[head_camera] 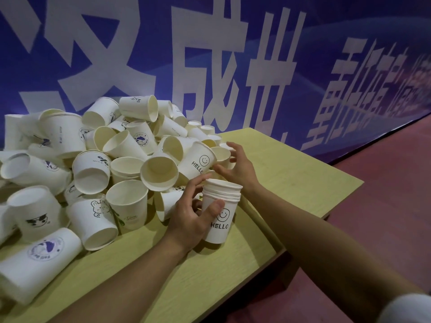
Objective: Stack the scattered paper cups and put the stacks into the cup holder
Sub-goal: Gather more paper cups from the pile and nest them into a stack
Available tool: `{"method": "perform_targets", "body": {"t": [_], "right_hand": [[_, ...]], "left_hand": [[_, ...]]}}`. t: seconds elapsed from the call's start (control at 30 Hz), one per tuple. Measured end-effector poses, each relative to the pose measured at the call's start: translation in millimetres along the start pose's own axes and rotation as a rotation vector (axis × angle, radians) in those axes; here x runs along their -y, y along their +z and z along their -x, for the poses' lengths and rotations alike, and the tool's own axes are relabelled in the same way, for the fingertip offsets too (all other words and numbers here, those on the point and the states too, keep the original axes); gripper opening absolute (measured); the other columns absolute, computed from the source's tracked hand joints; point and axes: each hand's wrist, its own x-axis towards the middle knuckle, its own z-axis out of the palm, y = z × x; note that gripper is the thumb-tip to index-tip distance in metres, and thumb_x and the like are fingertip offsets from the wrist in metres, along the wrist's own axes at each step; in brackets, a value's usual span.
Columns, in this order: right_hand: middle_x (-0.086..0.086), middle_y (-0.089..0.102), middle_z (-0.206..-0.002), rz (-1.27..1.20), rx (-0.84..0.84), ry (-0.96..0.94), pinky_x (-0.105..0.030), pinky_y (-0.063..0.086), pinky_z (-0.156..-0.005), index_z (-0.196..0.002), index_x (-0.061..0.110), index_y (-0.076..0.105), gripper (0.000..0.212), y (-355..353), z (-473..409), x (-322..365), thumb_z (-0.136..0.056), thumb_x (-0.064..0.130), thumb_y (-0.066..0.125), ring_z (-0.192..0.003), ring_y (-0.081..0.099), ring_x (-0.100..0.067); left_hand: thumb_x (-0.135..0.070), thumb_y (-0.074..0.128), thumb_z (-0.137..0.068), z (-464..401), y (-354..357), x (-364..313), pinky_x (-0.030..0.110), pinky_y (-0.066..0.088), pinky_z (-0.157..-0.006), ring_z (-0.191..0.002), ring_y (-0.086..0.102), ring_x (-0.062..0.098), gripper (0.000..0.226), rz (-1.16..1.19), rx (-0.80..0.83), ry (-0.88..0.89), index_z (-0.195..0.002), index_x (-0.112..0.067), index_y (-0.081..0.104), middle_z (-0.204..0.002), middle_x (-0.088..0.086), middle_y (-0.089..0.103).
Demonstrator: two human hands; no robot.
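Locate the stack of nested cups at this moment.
In the head view, right of centre, the left hand holds the stack upright at the pile's right edge, just below the right hand.

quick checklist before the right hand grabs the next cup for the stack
1. Left hand grips the stack of cups firmly: ok, thumb and fingers wrap it.
2. Stack upright, mouth up: ok.
3. Nested rims seated evenly: ok, as far as the rims show.
4. Right hand free to pick: ok, open at the pile's edge.
5. Next cup reachable: ok, a HELLO cup lies beside the fingers.
6. Cup holder ready: cannot tell, none in view.
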Motion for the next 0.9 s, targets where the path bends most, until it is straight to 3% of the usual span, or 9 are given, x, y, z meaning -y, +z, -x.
{"method": "perform_targets", "body": {"t": [0.2,0.33,0.5,0.63,0.67,0.73,0.8,0.9], "right_hand": [[0.011,0.049,-0.126,-0.122,-0.212,-0.028,-0.035,0.059,-0.088,-0.144,0.03,0.037,0.077,-28,22,8,-0.081,0.03,0.082,-0.111,0.059,-0.018],[0.002,0.052,-0.132,-0.352,-0.271,-0.063,-0.03,0.06,-0.081,-0.14,0.026,0.043,0.059,-58,48,27,-0.089,0.03,0.073,-0.11,0.062,-0.018],[-0.003,0.057,-0.131,-0.434,-0.127,-0.087,-0.035,0.06,-0.085,-0.134,0.03,0.048,0.063,-69,82,47,-0.08,0.058,0.064,-0.113,0.064,-0.016],[0.01,0.054,-0.123,-0.392,-0.026,-0.109,-0.015,0.055,-0.072,-0.139,0.026,0.044,0.048,-61,96,52,-0.095,0.03,0.064,-0.098,0.063,0.011],[0.013,0.054,-0.124,-0.372,-0.003,-0.117,-0.016,0.056,-0.073,-0.139,0.028,0.044,0.048,-58,99,52,-0.095,0.029,0.064,-0.098,0.063,0.011],[0.014,0.055,-0.13,-0.304,0.062,-0.116,-0.024,0.058,-0.081,-0.139,0.034,0.045,0.051,-51,104,49,-0.093,0.044,0.063,-0.108,0.062,0.002],[0.014,0.057,-0.135,-0.234,0.104,-0.117,-0.028,0.053,-0.094,-0.141,0.033,0.05,0.059,-45,109,41,-0.088,0.059,0.049,-0.119,0.058,-0.001],[0.011,0.061,-0.13,-0.254,0.067,-0.086,-0.037,0.051,-0.099,-0.135,0.029,0.059,0.058,-38,107,29,-0.093,0.061,0.035,-0.119,0.057,-0.003]], "left_hand": [[-0.063,0.071,-0.072,-1,0,3,0.046,0.061,-0.086,-0.102,0.071,0.016,0.069,-0.014,0.023,-0.001,-0.136,-0.056,0.046,-0.128,-0.009,0.065],[-0.061,0.072,-0.073,-3,0,3,0.047,0.061,-0.087,-0.104,0.071,0.015,0.075,-0.017,0.016,0.021,-0.142,-0.053,0.043,-0.126,-0.01,0.066],[-0.066,0.073,-0.068,-1,0,2,0.045,0.062,-0.086,-0.103,0.07,0.012,0.081,-0.025,0.037,-0.001,-0.138,-0.068,0.034,-0.126,-0.022,0.063],[-0.069,0.071,-0.067,2,2,-3,0.04,0.062,-0.081,-0.097,0.068,0.007,0.079,-0.079,0.074,0.023,-0.132,-0.078,0.027,-0.122,-0.031,0.06],[-0.069,0.071,-0.067,2,2,-3,0.041,0.062,-0.081,-0.097,0.068,0.008,0.08,-0.081,0.063,0.027,-0.133,-0.078,0.026,-0.123,-0.028,0.06],[-0.068,0.071,-0.067,1,2,-1,0.043,0.062,-0.082,-0.099,0.069,0.01,0.084,-0.063,0.035,0.034,-0.136,-0.076,0.024,-0.129,-0.018,0.059],[-0.065,0.072,-0.068,1,1,0,0.045,0.061,-0.085,-0.102,0.069,0.011,0.084,-0.036,0.009,0.049,-0.138,-0.073,0.025,-0.134,-0.013,0.058],[-0.062,0.072,-0.07,0,2,2,0.048,0.059,-0.087,-0.101,0.07,0.015,0.07,-0.015,-0.012,0.043,-0.131,-0.068,0.039,-0.127,-0.021,0.061]]}}
